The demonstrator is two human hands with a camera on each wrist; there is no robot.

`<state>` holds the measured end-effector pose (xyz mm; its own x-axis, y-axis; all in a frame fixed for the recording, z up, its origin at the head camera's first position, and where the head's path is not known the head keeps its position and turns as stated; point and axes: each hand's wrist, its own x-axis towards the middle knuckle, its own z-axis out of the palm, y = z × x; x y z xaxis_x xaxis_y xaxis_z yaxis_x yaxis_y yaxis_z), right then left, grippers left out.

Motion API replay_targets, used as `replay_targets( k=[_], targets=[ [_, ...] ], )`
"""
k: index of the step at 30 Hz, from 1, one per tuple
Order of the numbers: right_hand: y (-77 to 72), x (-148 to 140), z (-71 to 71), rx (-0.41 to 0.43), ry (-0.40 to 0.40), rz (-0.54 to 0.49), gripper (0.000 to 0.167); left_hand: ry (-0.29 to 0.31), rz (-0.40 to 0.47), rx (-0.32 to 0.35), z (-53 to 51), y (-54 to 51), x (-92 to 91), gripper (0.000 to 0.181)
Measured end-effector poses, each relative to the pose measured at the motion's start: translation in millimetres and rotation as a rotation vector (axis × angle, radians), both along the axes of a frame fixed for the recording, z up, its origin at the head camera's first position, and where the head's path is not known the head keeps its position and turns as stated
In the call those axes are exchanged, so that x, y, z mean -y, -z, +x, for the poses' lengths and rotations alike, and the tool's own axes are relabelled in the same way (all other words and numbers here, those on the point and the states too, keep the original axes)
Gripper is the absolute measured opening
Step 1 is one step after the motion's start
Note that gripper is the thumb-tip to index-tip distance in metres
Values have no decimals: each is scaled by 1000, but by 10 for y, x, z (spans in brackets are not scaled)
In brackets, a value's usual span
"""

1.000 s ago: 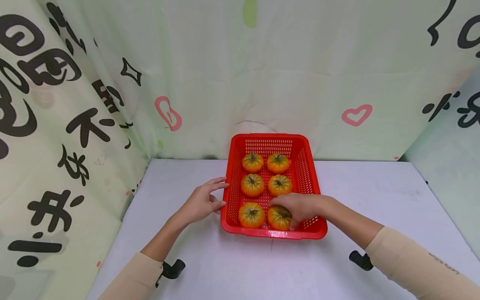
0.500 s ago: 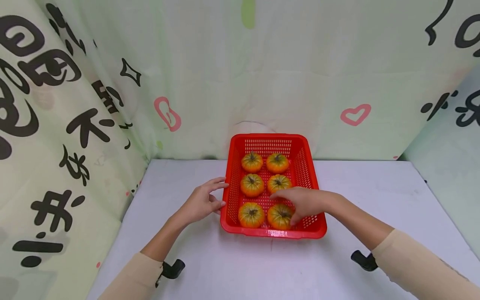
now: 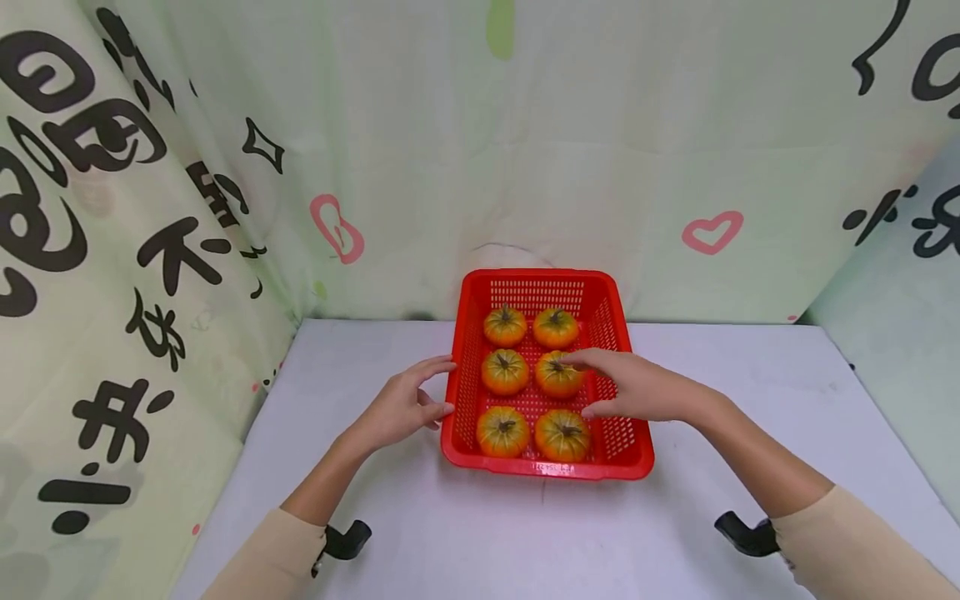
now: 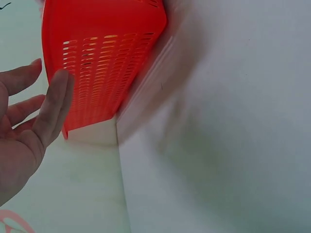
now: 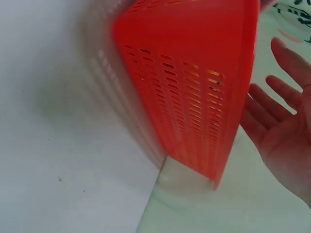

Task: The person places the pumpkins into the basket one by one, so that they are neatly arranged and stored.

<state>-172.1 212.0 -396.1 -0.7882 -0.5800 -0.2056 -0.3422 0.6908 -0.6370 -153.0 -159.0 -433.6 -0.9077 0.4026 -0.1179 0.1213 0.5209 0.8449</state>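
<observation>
A red plastic basket (image 3: 551, 471) with slotted walls holds several small orange pumpkins, set in two columns. My left hand (image 3: 401, 404) is at the basket's left rim, fingers extended. In the left wrist view its fingertips (image 4: 59, 82) lie at the rim; firm contact cannot be told. My right hand (image 3: 637, 385) hovers over the basket's right side, holding nothing. Its fingers are spread loosely and partly cover the middle right pumpkin (image 3: 553, 385). Just below that hand sits the front right pumpkin (image 3: 562, 437), beside the front left pumpkin (image 3: 502, 433).
The basket stands on a white table (image 3: 480, 542), close to its back edge. A pale printed curtain (image 3: 420, 167) hangs behind the table and along the left side. Black wrist mounts (image 3: 347, 540) are on both forearms.
My right hand has let go of the front right pumpkin, risen, and moved back and to the right. The pumpkin stays in the basket. My left hand has hardly moved.
</observation>
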Motion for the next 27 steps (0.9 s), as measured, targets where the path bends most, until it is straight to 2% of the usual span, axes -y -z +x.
replay_targets(
  k=[4,8,14,17,22,27],
  targets=[
    [-64,-105,41,-121,70,-49,71,-26,-54,-90,14,-56,50,68],
    [-145,-209,76,-245,140,-64,67,-69,-142,-220,23,-158,108,61],
    [-249,-370,103,-459,230,-40,67,-138,-290,-386,31,-311,194,58],
    [-268,-473,99,-540,271,-18,67,-172,-379,-464,17,-363,229,60],
    [-245,-650,114,-583,365,45,65,-203,-468,-549,-46,-365,278,64],
    [-141,-792,119,-653,425,156,63,-198,-538,-549,-131,-263,308,67]
  ],
)
